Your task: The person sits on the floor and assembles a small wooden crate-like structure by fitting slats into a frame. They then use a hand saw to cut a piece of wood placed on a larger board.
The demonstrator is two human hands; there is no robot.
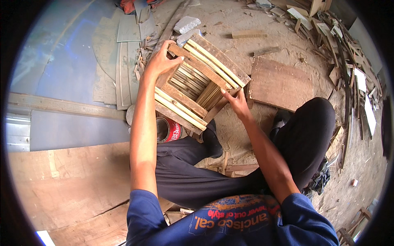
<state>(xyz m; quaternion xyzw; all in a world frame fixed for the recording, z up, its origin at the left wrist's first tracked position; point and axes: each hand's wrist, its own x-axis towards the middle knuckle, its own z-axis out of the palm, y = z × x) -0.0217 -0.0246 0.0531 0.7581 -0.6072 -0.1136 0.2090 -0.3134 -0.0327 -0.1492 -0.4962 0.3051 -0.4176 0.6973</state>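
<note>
Between my hands is a wooden slatted frame, box-like, with pale strips along two opposite sides and rows of thin slats inside. It is tilted, one corner toward the upper left. My left hand grips a brown wooden bar at that upper-left corner, thumb on the inner side, fingers over the outer edge. My right hand holds the frame's right corner, its thumb against the end of the same bar. The right hand's fingers are partly hidden under the frame. Below the frame's near edge stands a red can, partly covered by it.
A brown wooden board lies on the dusty floor to the right. Scrap wood is heaped along the right side. Light stone chunks lie beyond the frame. Blue-grey sheets and a large plywood panel are at left.
</note>
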